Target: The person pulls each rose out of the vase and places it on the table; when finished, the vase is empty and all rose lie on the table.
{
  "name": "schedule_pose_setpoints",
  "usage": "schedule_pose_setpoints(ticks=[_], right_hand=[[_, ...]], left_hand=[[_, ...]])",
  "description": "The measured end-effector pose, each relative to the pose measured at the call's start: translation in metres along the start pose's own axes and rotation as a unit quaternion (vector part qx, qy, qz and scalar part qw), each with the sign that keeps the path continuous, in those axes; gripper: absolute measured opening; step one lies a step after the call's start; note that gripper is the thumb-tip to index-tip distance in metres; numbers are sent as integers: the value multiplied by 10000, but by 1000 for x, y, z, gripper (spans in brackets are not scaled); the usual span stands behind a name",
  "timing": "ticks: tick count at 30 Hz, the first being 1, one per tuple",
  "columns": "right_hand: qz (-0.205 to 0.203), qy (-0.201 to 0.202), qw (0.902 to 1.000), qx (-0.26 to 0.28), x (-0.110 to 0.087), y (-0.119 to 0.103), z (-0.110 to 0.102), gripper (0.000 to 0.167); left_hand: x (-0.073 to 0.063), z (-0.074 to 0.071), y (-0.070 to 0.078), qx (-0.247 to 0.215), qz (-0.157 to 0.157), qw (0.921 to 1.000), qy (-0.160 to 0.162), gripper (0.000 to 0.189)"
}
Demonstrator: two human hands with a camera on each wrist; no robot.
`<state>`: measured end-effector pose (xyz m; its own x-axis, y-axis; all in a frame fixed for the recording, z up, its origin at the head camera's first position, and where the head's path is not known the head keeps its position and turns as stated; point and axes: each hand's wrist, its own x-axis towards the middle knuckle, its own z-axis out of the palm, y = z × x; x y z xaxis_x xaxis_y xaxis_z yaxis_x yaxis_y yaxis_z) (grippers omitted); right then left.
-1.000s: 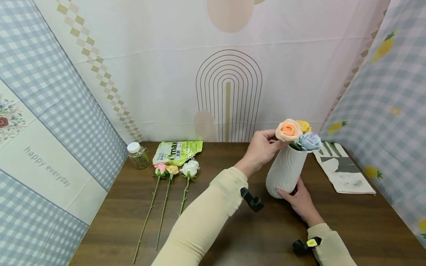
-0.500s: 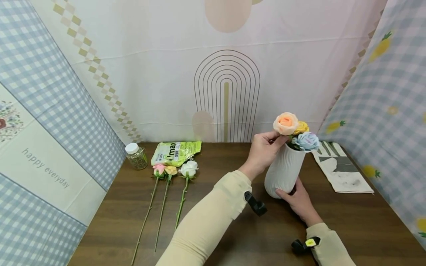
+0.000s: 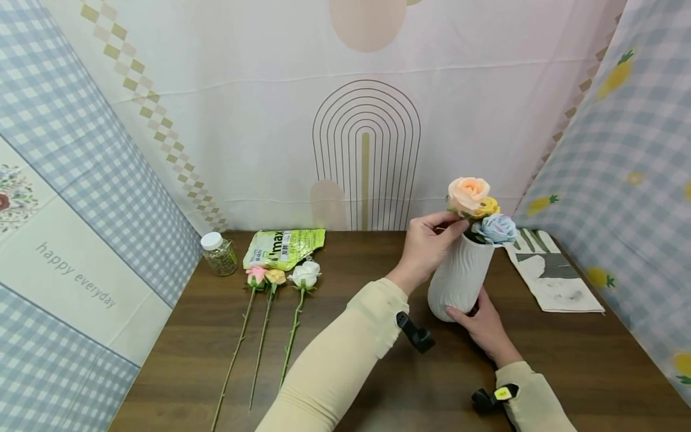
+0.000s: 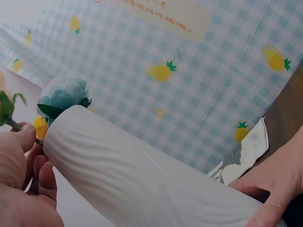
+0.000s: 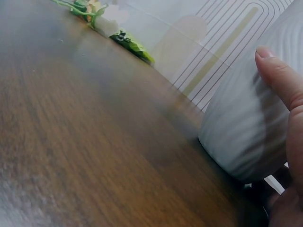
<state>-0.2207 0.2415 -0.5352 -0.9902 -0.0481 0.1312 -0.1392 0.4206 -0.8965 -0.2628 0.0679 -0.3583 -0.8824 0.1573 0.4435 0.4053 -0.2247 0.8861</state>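
Note:
A white ribbed vase (image 3: 463,273) leans on the table, its mouth toward the back right. My right hand (image 3: 487,327) grips it low down, thumb across the front as the right wrist view shows. At the mouth, my left hand (image 3: 432,243) pinches the green stem (image 4: 15,125) of a peach rose (image 3: 468,193) just under its bloom. The stem's lower part is hidden by the hand and vase. A blue rose (image 3: 496,229) and a yellow rose (image 3: 488,207) stand in the vase, heads above its rim.
On the left lie a pink rose (image 3: 256,276), a yellowish rose (image 3: 275,277) and a white rose (image 3: 305,275), stems toward the front. Behind them are a green-and-white pouch (image 3: 283,249) and a white-lidded jar (image 3: 219,255). A printed cloth (image 3: 558,276) lies right of the vase.
The peach rose has risen a little above the vase mouth and its bloom has turned, in my left hand's pinch. My right hand keeps its grip on the vase, which stays tilted.

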Motion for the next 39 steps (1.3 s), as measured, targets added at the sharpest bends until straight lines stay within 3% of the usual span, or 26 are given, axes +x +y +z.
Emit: schedule_pose_setpoints(ticks=[11, 23, 31, 39], right_hand=[[32, 0, 9999, -102, 2, 0, 0, 86], [-52, 63, 9999, -116, 2, 2, 0, 86], [38, 41, 9998, -170, 0, 0, 0, 85], [-80, 76, 9999, -129, -1, -1, 1, 83]], left_hand=[[1, 4, 0, 21, 25, 9981, 608, 15], [4, 2, 6, -23, 527, 9972, 524, 19], [3, 1, 4, -695, 467, 9949, 564, 20], [1, -3, 7, -1867, 352, 9795, 669, 22]])
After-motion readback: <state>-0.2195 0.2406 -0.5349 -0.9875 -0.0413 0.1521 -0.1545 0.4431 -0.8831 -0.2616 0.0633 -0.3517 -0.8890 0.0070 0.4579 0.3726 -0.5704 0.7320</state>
